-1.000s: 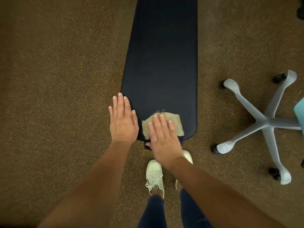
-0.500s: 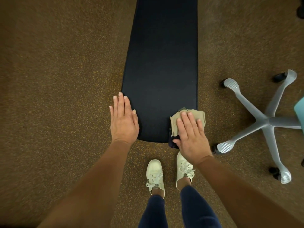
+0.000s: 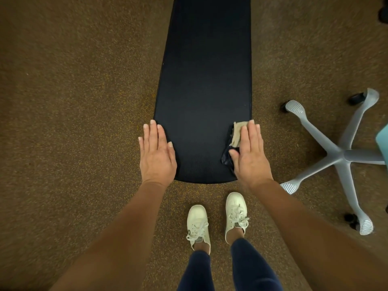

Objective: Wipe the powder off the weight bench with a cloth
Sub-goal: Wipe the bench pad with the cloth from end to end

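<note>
Here, right hand (image 3: 251,156) presses cloth (image 3: 237,133) flat-fingered on bench (image 3: 205,91) edge; left hand (image 3: 156,156) rests flat, fingers (image 3: 154,133) together.

Speckled brown carpet (image 3: 73,101) underfoot; a grey five-star chair base (image 3: 344,154) stands at right.

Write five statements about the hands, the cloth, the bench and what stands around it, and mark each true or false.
1. The right hand presses the cloth flat at the right edge of the bench. True.
2. The left hand holds a second cloth. False: it lies flat on the left edge of the bench and holds nothing.
3. A chair base stands on the floor to the right of the bench. True.
4. The cloth lies at the far end of the bench. False: it is near the near end, by the person.
5. The shoes are black. False: they are white.
</note>
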{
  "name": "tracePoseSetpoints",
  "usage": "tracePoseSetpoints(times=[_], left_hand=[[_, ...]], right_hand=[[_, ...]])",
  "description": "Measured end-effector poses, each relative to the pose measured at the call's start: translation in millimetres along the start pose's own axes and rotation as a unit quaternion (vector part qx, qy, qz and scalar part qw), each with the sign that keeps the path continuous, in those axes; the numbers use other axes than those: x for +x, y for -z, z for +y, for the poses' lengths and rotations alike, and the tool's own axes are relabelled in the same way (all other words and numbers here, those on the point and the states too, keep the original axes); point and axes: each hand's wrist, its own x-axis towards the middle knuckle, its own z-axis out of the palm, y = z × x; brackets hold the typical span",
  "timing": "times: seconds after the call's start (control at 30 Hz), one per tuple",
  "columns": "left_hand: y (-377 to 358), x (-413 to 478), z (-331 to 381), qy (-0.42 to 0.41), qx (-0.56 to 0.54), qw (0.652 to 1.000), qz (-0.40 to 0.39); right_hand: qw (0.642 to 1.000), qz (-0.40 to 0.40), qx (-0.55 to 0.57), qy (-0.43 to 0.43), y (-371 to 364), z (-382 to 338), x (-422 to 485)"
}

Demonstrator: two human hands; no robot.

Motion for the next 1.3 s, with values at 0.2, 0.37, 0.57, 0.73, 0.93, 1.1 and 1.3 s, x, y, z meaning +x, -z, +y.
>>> tracePoseSetpoints(times=[0.2,0.37,0.57,0.73,0.93,1.1,1.3], left_hand=[[0.8,0.0,1.5,0.005,0.002,1.000,-0.004],[2.1,-0.2,1.5,0.008,0.008,1.000,-0.010],[0.5,-0.6,1.5,0.010,0.007,1.000,-0.009],[1.8,0.0,1.4,0.009,0.013,1.000,-0.016],[1.4,-0.8,1.2,0.007,0.014,1.000,-0.011],[-0.4,0.4,1.8,0.007,0.020,1.000,-0.014],[2.4,-0.5,4.4,0.018,0.013,0.999,-0.025]], right_hand=[[0.996,-0.009,-0.069,-0.062,-13.4,-36.7,-43.3],[0.996,-0.004,-0.040,-0.076,-4.5,-30.0,-7.0],[0.991,0.022,-0.030,-0.125,-2.6,-55.2,20.4],[0.996,-0.016,-0.077,-0.052,0.4,-29.7,23.3],[0.990,-0.020,-0.049,-0.133,11.3,-46.6,85.1],[0.991,-0.038,-0.081,0.099,0.5,-52.4,44.9],[0.964,-0.049,-0.078,0.248,2.8,-17.3,1.6]])
